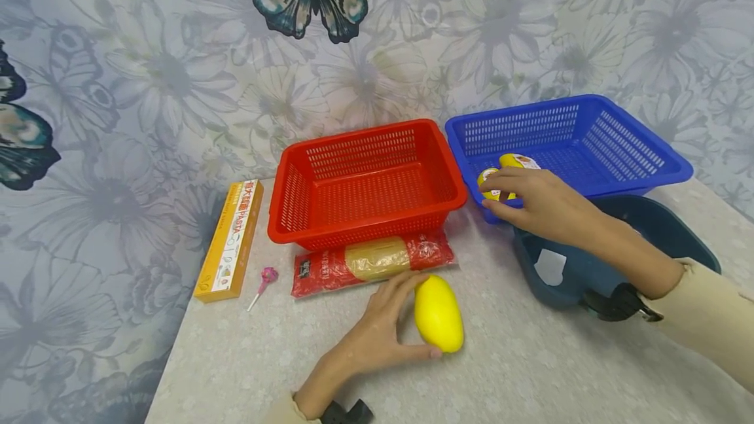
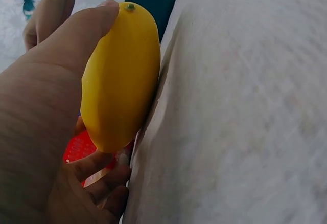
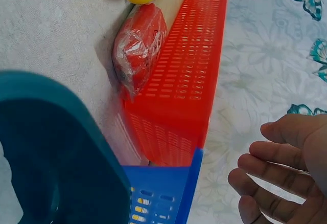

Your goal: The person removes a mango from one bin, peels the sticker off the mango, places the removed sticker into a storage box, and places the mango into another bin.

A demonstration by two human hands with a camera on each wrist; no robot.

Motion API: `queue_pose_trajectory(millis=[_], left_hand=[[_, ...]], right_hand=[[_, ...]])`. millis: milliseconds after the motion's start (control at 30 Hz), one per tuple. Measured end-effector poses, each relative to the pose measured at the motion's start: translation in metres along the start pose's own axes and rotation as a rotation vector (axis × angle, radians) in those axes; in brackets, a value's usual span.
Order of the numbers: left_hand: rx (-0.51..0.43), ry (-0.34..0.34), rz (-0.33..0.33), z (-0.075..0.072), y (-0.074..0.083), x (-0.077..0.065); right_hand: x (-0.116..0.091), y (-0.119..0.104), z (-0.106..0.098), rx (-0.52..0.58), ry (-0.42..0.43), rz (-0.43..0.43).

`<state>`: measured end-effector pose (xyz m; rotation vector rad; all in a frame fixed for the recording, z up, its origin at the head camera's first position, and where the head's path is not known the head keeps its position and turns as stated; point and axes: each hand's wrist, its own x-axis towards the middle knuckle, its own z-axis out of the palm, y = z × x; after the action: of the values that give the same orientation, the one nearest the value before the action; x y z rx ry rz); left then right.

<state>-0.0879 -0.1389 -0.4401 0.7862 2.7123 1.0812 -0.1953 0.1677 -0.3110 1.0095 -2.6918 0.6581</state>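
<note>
On the table in front, my left hand (image 1: 385, 329) spans a smooth yellow mango (image 1: 438, 314). The thumb presses one end, by the small green stem spot, and the fingertips meet the other end, as the left wrist view shows. My right hand (image 1: 533, 205) is over the near left corner of the blue basket (image 1: 624, 178), its fingers loosely bent with nothing between them. Two yellow items with printed labels (image 1: 520, 161) lie in that basket, partly hidden behind the right hand. In the right wrist view, the right hand's fingers (image 3: 276, 155) are spread.
A red basket (image 1: 368, 221) stands left of the blue one. Against its front lies a red bag of noodles (image 1: 377, 259). Further left are a yellow pasta box (image 1: 231, 237) and a pink lollipop (image 1: 269, 274). A dark teal basin (image 1: 530, 247) sits under the right forearm. Patterned wall rises behind.
</note>
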Motion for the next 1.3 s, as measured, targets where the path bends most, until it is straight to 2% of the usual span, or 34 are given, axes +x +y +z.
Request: queue_pose_trajectory(millis=[433,900,1133,1300], left_hand=[[-0.011,-0.007,0.0,0.003,-0.001,-0.001],[-0.061,-0.012,-0.044,0.002,0.003,0.0],[-0.066,0.017,-0.013,0.001,0.004,0.002],[-0.084,0.032,0.015,-0.008,0.013,0.001]], right_hand=[[0.024,-0.005,0.018,-0.086,-0.034,-0.012],[0.034,-0.002,0.031,-0.131,-0.057,0.002],[0.033,-0.002,0.037,-0.148,-0.026,-0.033],[0.036,-0.001,0.039,-0.143,0.009,-0.031]])
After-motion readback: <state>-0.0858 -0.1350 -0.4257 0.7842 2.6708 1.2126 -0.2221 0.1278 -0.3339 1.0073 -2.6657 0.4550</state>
